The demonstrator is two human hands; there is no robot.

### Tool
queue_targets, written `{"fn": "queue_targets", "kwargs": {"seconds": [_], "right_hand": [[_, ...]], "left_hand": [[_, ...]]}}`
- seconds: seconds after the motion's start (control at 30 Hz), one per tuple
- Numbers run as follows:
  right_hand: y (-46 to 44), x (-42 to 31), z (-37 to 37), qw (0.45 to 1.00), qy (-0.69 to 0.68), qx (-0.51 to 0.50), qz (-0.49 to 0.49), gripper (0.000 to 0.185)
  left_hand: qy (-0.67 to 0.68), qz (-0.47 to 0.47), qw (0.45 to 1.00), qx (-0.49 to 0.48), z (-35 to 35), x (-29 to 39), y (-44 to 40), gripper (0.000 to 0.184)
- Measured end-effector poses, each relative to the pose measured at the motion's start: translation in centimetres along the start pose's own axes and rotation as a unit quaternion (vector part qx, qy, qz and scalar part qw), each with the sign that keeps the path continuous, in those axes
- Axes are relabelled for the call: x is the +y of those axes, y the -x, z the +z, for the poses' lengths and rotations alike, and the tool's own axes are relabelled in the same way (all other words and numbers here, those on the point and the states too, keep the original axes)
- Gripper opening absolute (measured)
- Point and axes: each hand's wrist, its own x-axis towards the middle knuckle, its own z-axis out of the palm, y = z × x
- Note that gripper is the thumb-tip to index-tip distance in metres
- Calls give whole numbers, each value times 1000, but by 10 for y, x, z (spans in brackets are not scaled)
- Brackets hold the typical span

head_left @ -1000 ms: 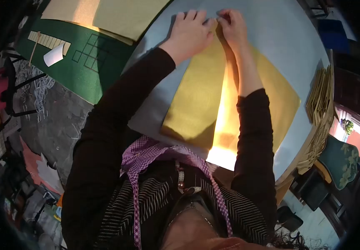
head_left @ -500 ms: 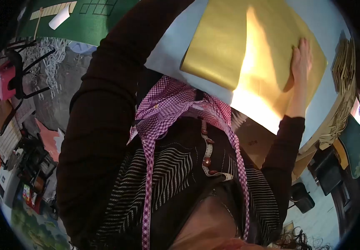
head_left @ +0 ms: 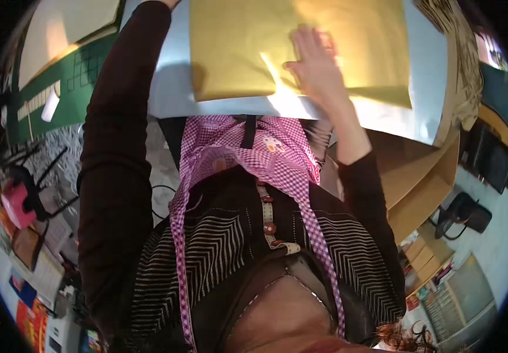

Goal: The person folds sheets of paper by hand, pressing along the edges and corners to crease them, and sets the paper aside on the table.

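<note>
A large gold sheet of paper (head_left: 236,65) lies across the pale blue tabletop (head_left: 174,88), its near edge close to the table's front. My right hand (head_left: 319,67) rests palm down near the middle of the sheet, fingers stretched out, slightly blurred. Only a sliver of my left hand (head_left: 170,2) shows at the top edge, beside the sheet's left side; its fingers are out of frame. Bright sunlight falls on the paper and table edge by my right wrist.
Stacked brown paper or card pieces (head_left: 463,76) line the table's right side, above an open wooden shelf (head_left: 425,194). To the left is a green cutting mat (head_left: 89,76) with a white roll (head_left: 51,107). A pink-seated chair (head_left: 18,203) stands at lower left.
The gold sheet now sits squarer to the table, and its curled left part appears flatter. My right hand has moved from its right edge to the middle. My left hand's edge has entered view.
</note>
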Motion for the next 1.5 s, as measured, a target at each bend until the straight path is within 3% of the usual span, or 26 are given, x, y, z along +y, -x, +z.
{"fn": "queue_targets", "kwargs": {"seconds": [0.03,0.1,0.17,0.2,0.27,0.3,0.37,0.4,0.47,0.53,0.63,0.7,0.77,0.9,0.97,1.13,1.2,1.27,1.3,1.33,1.4,1.43,1.47,1.5], "right_hand": [[-5,-25,-9,998,-52,14,26,62],[-7,-51,-3,999,-30,8,-24,62],[-3,-69,-5,992,-120,20,-14,65],[0,-71,-4,994,-108,25,5,65],[10,-65,1,986,-157,49,-35,66],[17,-57,4,987,-148,54,-20,66],[29,-38,7,993,-106,25,40,67],[29,-17,-15,977,-166,-58,121,69],[59,27,11,972,-73,21,221,70],[95,75,3,968,5,80,236,66],[126,124,-10,930,-26,17,367,63],[141,154,-4,923,-10,0,384,63],[128,160,-21,912,29,-66,403,64],[76,146,-37,940,125,-103,301,62],[51,149,-26,967,-66,-36,242,60],[23,182,7,976,-38,85,197,57],[20,181,6,977,-43,61,200,58],[19,186,10,980,-37,33,194,58],[19,191,14,980,-30,45,192,59],[18,195,17,980,-21,60,190,60],[20,198,20,981,-39,62,180,60],[19,198,20,978,-55,74,187,60],[18,196,17,980,-31,75,184,58],[18,194,16,982,-32,71,169,58]], "left_hand": [[23,-19,1000,2,-4,1,1,36],[-6,-23,998,-50,-13,5,-2,36],[54,-41,996,-53,-8,3,-2,38],[-98,11,989,-109,20,-18,-7,43],[-19,4,999,-26,51,-32,-6,40],[-32,-22,997,-71,35,-22,-6,39],[-67,-22,992,-101,40,-25,-8,46],[-52,-24,995,-86,39,-25,-7,47],[-37,-25,997,-69,41,-21,-10,47],[-42,-23,997,-61,44,-26,-8,46],[-82,-1,995,-58,32,-21,-4,43],[-59,-9,998,4,38,-23,-5,40],[-80,-4,996,-41,32,-19,-3,39],[-62,-19,997,-34,26,-15,-4,41],[-61,-22,996,-61,19,-12,-3,39],[-29,-43,994,-93,10,-9,-7,42],[-92,-2,991,-98,15,-17,-7,49],[-70,41,995,62,14,3,-2,44],[-44,113,981,-152,35,7,-15,32],[86,98,968,213,-11,71,8,40],[149,209,966,-19,-58,165,40,51],[150,214,965,-29,-64,214,69,61],[300,146,943,-16,-63,261,99,71],[383,160,909,-30,-70,296,120,79]]}}
